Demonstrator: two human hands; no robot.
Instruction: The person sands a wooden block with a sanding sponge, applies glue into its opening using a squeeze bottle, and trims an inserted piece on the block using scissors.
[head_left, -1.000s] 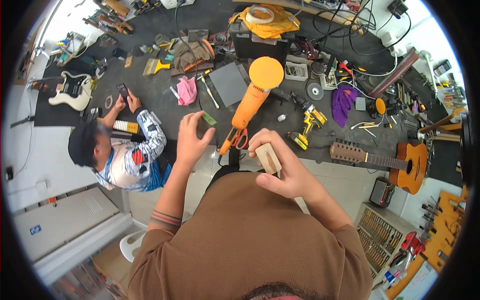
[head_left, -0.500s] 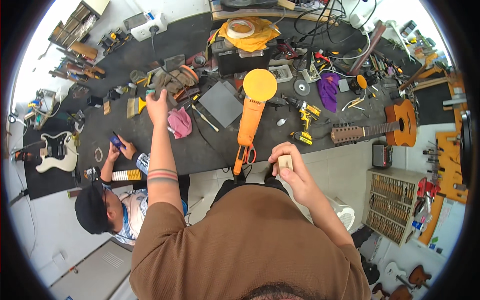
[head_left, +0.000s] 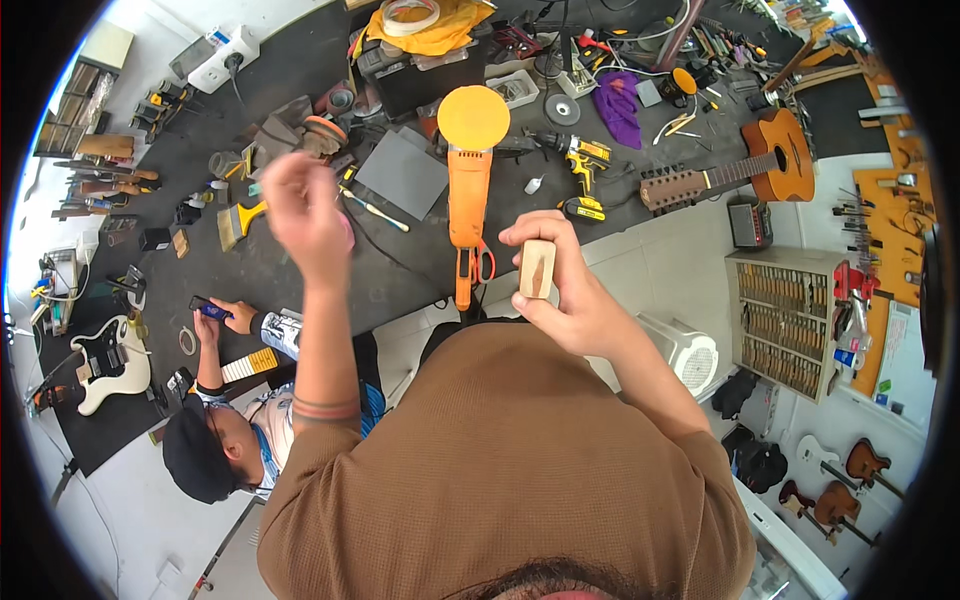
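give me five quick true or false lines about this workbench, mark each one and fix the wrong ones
1. The right hand holds a small wooden block. True.
2. The left hand is gripping the yellow drill. False: the yellow drill lies on the bench, well apart from the left hand.
3. The purple cloth lies to the right of the orange power tool. True.
4. The acoustic guitar is at the bench's left end. False: the acoustic guitar is toward the right.
5. The other person holds a phone. True.
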